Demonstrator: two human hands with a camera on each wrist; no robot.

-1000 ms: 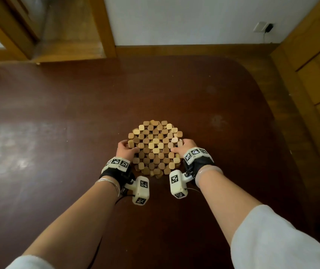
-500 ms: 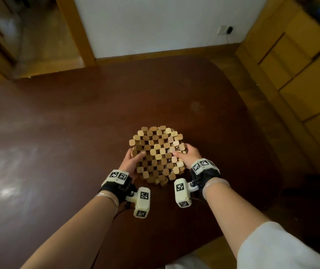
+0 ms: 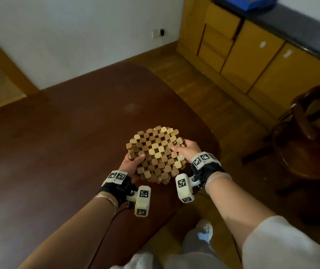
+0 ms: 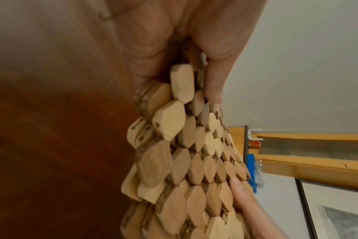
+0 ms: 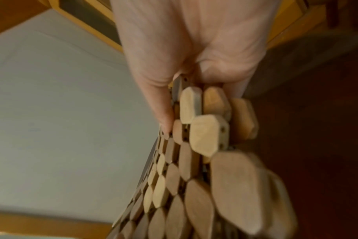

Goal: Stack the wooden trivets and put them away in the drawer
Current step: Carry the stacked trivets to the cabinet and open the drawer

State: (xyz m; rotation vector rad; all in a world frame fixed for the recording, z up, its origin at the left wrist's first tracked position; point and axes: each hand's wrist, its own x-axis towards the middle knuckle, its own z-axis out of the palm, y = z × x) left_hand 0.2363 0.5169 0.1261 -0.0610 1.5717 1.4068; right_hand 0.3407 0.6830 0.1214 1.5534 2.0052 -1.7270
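A round stack of wooden trivets (image 3: 156,153), made of light and dark linked wooden blocks, is held in the air above the right end of the dark table (image 3: 58,142). My left hand (image 3: 132,162) grips its left edge, thumb on top. My right hand (image 3: 186,150) grips its right edge the same way. In the left wrist view the trivets (image 4: 186,161) are pinched between thumb and fingers (image 4: 213,80). The right wrist view shows the stacked trivets (image 5: 206,161) clamped under my thumb. Yellow cabinet drawers (image 3: 215,45) stand at the upper right, all closed.
A dark wooden chair (image 3: 308,142) stands at the right, between the table and the yellow cabinet (image 3: 271,61). A blue object (image 3: 250,1) sits on the cabinet's dark top. My legs and a shoe (image 3: 203,232) show below, on the wood floor.
The trivets have been lifted off the table in both hands, and the view has swung right toward the cabinet and chair.
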